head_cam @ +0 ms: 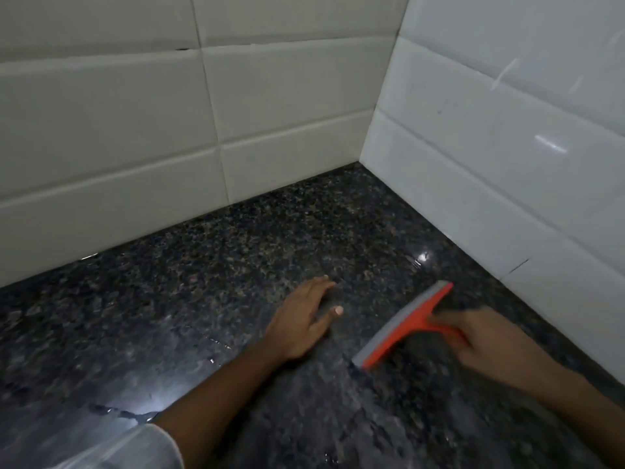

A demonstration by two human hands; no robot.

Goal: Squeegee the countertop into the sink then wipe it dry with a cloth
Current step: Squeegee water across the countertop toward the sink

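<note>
An orange squeegee (411, 321) with a grey rubber blade lies blade-down on the dark speckled granite countertop (257, 252), near the right wall. My right hand (487, 340) grips its orange handle from the right. My left hand (304, 319) rests flat on the counter just left of the squeegee, fingers together and holding nothing. Water streaks and drops glisten on the stone at the lower left. Neither a sink nor a cloth is in view.
White tiled walls meet in a corner at the back: one wall (169, 130) runs along the far edge, another (507, 147) along the right. A white sleeve (135, 448) covers my left forearm at the bottom left.
</note>
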